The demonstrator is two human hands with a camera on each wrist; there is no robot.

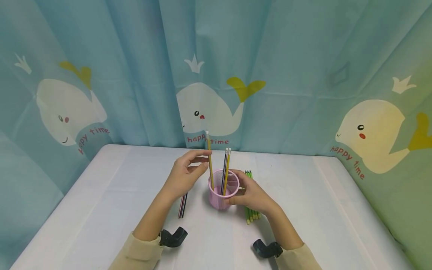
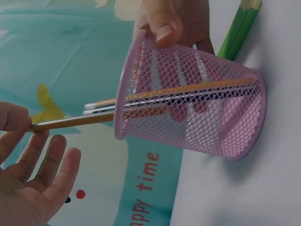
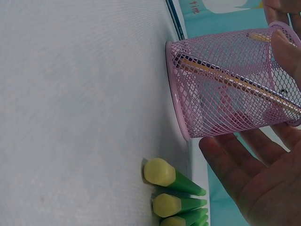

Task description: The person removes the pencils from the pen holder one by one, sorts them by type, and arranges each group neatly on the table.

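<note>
Left hand: fingers are pinching a slim, straight yellow pencil, its lower end reaching inside the pink mesh cup.
Right hand: fingers are curling round the cup's side, grasping it.
Cup: round-rimmed, diamond-textured, is standing between both hands.
Cup's contents: a dark-patterned pencil and another yellow pencil are leaning side by side.
Green pencils: blunt, pale-ended, are lying on the white surface, right of the cup.
Dark pencils: slender, are lying left.

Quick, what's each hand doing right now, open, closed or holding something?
Left hand: holding a yellow pencil, pinched.
Right hand: holding the pink cup by its side.
</note>
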